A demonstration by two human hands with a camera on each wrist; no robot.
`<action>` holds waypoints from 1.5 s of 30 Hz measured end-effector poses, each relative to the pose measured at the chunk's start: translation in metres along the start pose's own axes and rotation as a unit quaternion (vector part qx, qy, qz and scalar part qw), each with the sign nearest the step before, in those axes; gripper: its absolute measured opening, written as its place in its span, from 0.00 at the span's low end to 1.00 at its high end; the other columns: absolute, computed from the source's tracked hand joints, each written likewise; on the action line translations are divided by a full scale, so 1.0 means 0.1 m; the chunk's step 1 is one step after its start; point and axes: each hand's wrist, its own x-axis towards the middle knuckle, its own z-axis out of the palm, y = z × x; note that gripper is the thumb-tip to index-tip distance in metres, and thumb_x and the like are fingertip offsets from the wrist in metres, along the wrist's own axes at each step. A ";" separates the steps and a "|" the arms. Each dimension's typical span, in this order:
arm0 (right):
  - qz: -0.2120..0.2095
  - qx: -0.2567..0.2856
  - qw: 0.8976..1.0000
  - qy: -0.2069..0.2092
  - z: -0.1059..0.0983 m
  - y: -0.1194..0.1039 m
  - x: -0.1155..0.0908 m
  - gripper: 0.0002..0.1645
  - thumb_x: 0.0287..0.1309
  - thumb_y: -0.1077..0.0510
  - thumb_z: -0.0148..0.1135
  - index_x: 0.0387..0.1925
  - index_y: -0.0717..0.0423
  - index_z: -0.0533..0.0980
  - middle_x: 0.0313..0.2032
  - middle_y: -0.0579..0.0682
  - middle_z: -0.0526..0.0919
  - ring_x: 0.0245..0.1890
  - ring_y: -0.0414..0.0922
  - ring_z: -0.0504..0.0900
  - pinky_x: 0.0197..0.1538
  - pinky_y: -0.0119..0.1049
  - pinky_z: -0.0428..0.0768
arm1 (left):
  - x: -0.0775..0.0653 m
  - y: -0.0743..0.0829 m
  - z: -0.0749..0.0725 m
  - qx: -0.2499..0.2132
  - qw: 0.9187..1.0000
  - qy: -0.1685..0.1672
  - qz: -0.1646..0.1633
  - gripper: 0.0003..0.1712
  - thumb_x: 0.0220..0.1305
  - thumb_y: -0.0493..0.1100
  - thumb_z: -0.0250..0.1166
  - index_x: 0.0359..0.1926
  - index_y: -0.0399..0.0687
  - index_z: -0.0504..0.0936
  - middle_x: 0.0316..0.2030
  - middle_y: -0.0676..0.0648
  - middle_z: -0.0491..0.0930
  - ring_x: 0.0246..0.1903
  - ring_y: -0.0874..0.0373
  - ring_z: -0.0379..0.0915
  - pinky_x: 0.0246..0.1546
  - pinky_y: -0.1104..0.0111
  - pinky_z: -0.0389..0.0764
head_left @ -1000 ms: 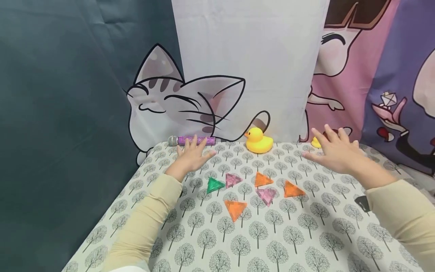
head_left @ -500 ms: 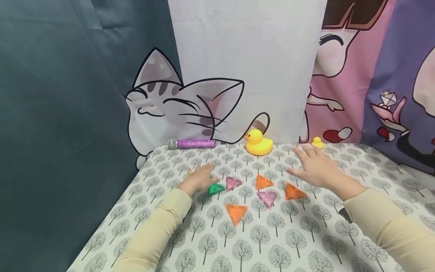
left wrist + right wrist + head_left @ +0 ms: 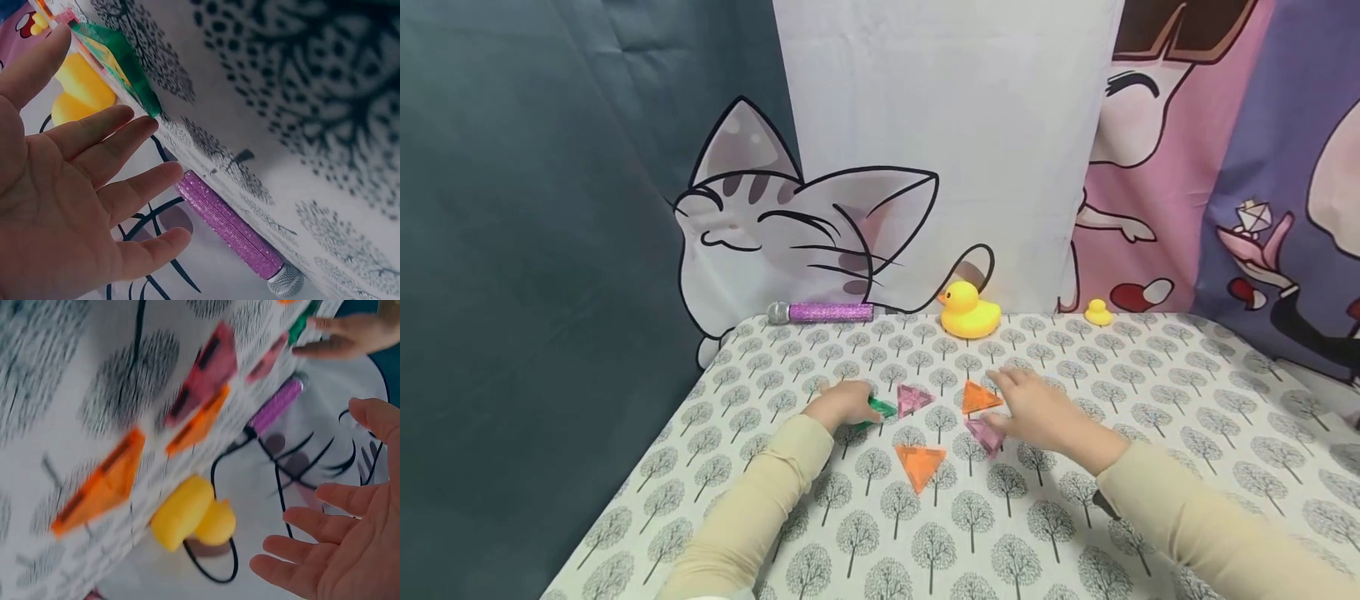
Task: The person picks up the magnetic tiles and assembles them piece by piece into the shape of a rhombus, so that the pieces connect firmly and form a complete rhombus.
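Observation:
My left hand (image 3: 847,403) has come down beside a translucent green triangle (image 3: 880,409), covering part of it in the head view. In the left wrist view its fingers are spread and extended, with the thumb and fingertips close to the green triangle (image 3: 119,62). My right hand (image 3: 1037,410) hovers over the right-hand pieces, fingers loosely extended in the right wrist view. Near its thumb lie a pink triangle (image 3: 985,435) and an orange triangle (image 3: 981,397). Another orange triangle (image 3: 106,481) shows in the right wrist view but is hidden behind this hand in the head view.
A second pink triangle (image 3: 914,400) and an orange one (image 3: 920,465) lie mid-table on the tree-print cloth (image 3: 970,550). Along the back edge are a purple glittery microphone (image 3: 829,312), a large yellow duck (image 3: 968,312) and a small duck (image 3: 1098,313). Printed curtains hang behind.
Both hands have lowered and moved inward over the table. The left now reaches the green triangle; the right has swung left over the pink and orange triangles. The pieces look unmoved.

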 end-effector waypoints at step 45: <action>-0.053 0.033 0.989 -0.134 0.55 -0.61 0.22 0.15 0.38 0.43 0.66 0.17 0.47 0.73 0.18 0.38 0.72 0.18 0.37 0.68 0.20 0.30 0.69 | 0.15 0.11 0.04 -0.061 0.996 0.072 -0.009 0.18 0.35 0.41 0.73 0.29 0.37 0.78 0.35 0.42 0.75 0.36 0.51 0.69 0.40 0.64 0.72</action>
